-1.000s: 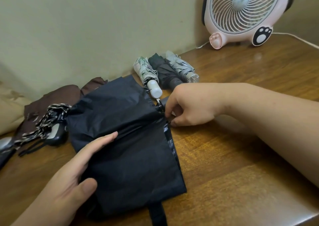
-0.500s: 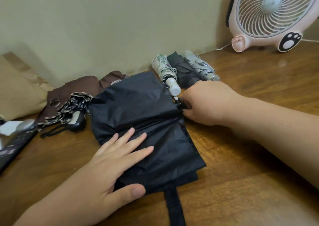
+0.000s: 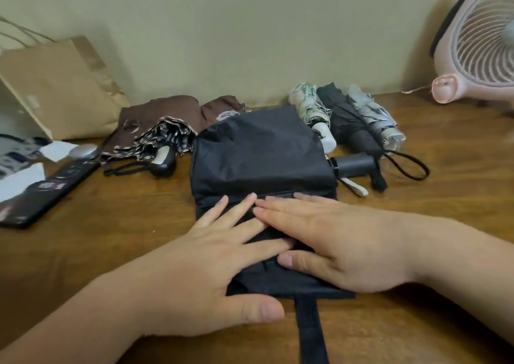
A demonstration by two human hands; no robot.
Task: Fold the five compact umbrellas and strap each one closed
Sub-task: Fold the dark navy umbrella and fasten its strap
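The flat umbrella (image 3: 261, 152) lies on the table (image 3: 111, 238), and everything else is placed from it. The left hand (image 3: 200, 269) and right hand (image 3: 342, 241) rest flat on its near half, with their fingertips meeting over its middle. Its strap (image 3: 310, 327) runs out from its near edge. A handle (image 3: 354, 164) lies just beside its right edge. Behind it to the right, three rolled umbrellas (image 3: 345, 119) lie side by side near the wall (image 3: 250, 30), and the fan (image 3: 478, 49) stands farther right. Just left of it lies a loose umbrella (image 3: 164, 141), resting on a cloth (image 3: 164, 107). Farther left stands a paper bag (image 3: 61, 85), with a phone (image 3: 47, 188) in front of the bag.
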